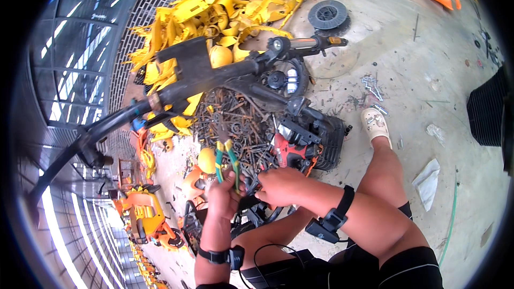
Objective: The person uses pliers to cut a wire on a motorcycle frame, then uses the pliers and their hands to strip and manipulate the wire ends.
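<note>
My left hand (225, 198) is closed round the green-and-yellow handles of a pair of pliers (219, 159), whose dark head points away from me. Just right of it, my right hand (281, 186) has its fingers curled at a dark part of the scooter frame; what they grip is hidden. Beyond that hand, a red-and-black power drill (287, 151) rests among black parts. The stripped black scooter frame (193, 81) stretches from the far left to the middle, over a pile of metal bolts and small parts (227, 115).
Yellow body panels (214, 2) are heaped at the back. A grey round spool (328, 16) lies on the concrete floor, and a black ribbed bin (486, 112) stands at right. White paper (426, 184) lies nearer. An orange scooter (147, 214) stands at left.
</note>
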A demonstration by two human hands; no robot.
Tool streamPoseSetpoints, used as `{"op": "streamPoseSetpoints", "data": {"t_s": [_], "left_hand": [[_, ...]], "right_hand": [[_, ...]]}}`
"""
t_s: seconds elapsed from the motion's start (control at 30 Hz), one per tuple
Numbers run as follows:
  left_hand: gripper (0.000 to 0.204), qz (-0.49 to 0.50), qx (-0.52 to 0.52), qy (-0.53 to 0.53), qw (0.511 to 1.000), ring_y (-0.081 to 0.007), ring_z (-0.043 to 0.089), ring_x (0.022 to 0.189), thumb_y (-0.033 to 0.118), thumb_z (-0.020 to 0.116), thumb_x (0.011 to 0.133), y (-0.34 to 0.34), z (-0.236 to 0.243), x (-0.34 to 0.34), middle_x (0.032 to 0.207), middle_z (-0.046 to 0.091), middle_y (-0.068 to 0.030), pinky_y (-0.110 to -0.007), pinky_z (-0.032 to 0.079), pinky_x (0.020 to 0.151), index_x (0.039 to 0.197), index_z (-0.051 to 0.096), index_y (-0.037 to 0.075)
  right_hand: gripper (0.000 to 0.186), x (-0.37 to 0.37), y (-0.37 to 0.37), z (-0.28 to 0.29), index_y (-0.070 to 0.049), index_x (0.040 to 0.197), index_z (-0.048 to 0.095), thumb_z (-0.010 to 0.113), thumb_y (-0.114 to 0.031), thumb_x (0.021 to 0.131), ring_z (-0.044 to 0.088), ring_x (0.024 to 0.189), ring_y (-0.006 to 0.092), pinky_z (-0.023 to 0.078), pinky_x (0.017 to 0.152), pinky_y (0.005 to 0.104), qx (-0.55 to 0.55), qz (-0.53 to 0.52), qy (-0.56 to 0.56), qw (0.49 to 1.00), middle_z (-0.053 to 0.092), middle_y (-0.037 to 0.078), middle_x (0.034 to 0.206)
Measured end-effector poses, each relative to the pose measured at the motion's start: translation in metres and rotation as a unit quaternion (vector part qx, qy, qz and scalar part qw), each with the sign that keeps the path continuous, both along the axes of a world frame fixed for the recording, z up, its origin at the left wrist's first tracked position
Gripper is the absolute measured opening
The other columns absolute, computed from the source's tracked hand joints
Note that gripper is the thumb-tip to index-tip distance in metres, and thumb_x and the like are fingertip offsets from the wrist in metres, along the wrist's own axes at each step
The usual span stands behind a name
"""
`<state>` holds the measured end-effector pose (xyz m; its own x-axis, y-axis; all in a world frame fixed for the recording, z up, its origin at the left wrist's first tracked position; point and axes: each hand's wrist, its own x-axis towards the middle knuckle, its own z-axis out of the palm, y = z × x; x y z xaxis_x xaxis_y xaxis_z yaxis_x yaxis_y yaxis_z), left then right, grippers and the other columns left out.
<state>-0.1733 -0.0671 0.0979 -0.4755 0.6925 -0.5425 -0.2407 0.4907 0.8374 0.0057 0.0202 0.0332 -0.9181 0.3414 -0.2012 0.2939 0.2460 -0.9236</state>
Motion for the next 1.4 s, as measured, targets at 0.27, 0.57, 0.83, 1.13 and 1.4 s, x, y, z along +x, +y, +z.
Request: {"op": "streamPoseSetpoints", "data": {"t_s": [0.27, 0.57, 0.83, 1.13, 1.4], "left_hand": [[0.025, 0.037, 0.097, 0.049, 0.993, -0.0152, 0.060, 0.075, 0.014, 0.050, 0.105, -0.048, 0.045, 0.084, 0.094, 0.064, -0.0076, -0.030, 0.049, 0.065, 0.123, 0.057, -0.002], [0.031, -0.020, 0.108, 0.130, 0.986, -0.0192, 0.064, 0.090, 0.007, 0.053, 0.103, -0.044, -0.043, 0.146, 0.105, 0.065, -0.0104, -0.032, 0.052, 0.079, 0.132, 0.051, -0.003], [0.044, -0.338, 0.041, 0.380, 0.860, -0.0452, 0.065, 0.106, 0.021, 0.065, 0.090, -0.051, -0.059, 0.157, 0.114, 0.066, -0.0302, -0.049, 0.052, 0.090, 0.123, 0.055, -0.007], [0.047, -0.152, 0.148, 0.477, 0.853, -0.0428, 0.060, 0.115, 0.016, 0.063, 0.086, -0.049, -0.033, 0.085, 0.121, 0.064, -0.0247, -0.050, 0.048, 0.098, 0.128, 0.057, -0.004], [0.036, -0.162, 0.105, 0.506, 0.840, -0.0390, 0.057, 0.117, 0.013, 0.060, 0.094, -0.066, -0.055, 0.089, 0.118, 0.064, -0.0207, -0.049, 0.043, 0.100, 0.127, 0.058, -0.001]], "right_hand": [[0.091, 0.014, -0.018, -0.008, 0.008, 0.156, 0.021, 0.063, -0.049, 0.099, 0.064, 0.108, 0.0209, 0.052, 0.090, 0.0334, -0.279, -0.005, 0.247, 0.928, 0.063, 0.016, 0.125], [0.076, 0.032, -0.033, -0.026, 0.004, 0.148, 0.035, 0.070, -0.041, 0.097, 0.059, 0.102, 0.0140, 0.050, 0.091, 0.0326, -0.186, -0.215, 0.238, 0.929, 0.061, 0.010, 0.119], [0.040, 0.060, -0.036, -0.050, 0.001, 0.118, 0.054, 0.072, -0.016, 0.087, 0.063, 0.085, 0.0161, 0.053, 0.076, 0.0324, -0.114, -0.333, 0.062, 0.934, 0.064, 0.008, 0.094], [0.032, 0.084, -0.072, -0.046, -0.005, 0.115, 0.057, 0.065, -0.010, 0.085, 0.069, 0.090, 0.0262, 0.054, 0.080, 0.0380, 0.126, -0.313, 0.005, 0.941, 0.071, 0.011, 0.099], [0.037, 0.077, -0.108, -0.046, 0.001, 0.119, 0.053, 0.059, 0.003, 0.083, 0.068, 0.091, 0.0177, 0.055, 0.079, 0.0321, -0.007, -0.253, 0.038, 0.967, 0.068, 0.009, 0.101]]}}
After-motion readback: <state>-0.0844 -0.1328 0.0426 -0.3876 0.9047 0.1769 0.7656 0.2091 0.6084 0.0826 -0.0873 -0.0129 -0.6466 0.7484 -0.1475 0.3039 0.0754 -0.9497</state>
